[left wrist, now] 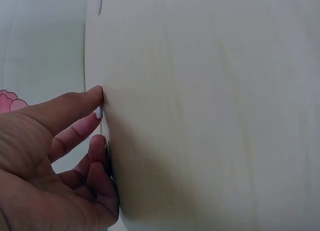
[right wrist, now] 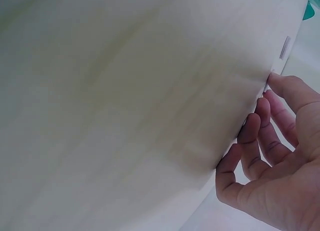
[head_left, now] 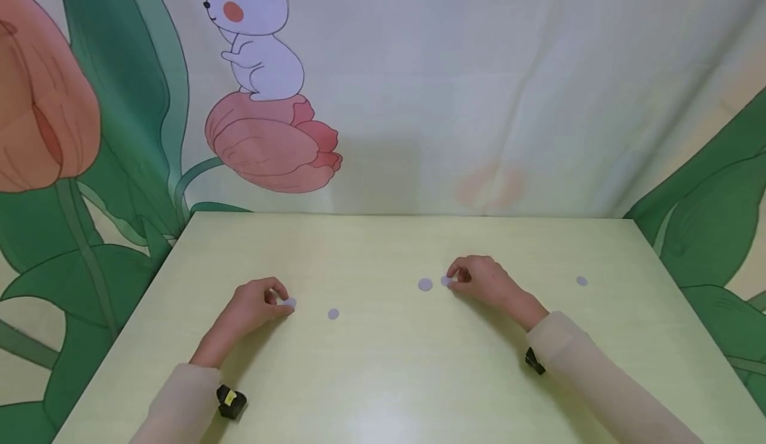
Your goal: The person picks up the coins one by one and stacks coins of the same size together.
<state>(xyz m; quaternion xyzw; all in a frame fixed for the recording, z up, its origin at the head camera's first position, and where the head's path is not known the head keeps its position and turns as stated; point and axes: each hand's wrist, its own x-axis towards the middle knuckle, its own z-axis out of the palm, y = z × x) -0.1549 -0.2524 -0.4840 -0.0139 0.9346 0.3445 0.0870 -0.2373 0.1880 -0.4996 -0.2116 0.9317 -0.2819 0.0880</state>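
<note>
Thumb and index finger of my left hand [head_left: 254, 308] pinch a small pale lavender disc [head_left: 290, 302], low against the tabletop. Its thin edge shows between the fingertips in the left wrist view, as a light sliver [left wrist: 99, 112]. To the right of that hand lies another disc [head_left: 333, 314], flat on the table. Farther right, my right hand [head_left: 486, 281] holds a similar disc [head_left: 445, 280] between thumb and index finger, its other fingers curled with their tips at the surface. Just left of it rests a slightly larger-looking disc [head_left: 425, 284], also seen edge-on [right wrist: 285, 47] in the right wrist view.
One more disc [head_left: 582, 281] lies alone toward the right side of the pale yellow table [head_left: 383, 364]. Behind the table's far edge hangs a curtain [head_left: 407, 98] printed with a rabbit and tulips. Each wrist carries a small black device [head_left: 231, 402].
</note>
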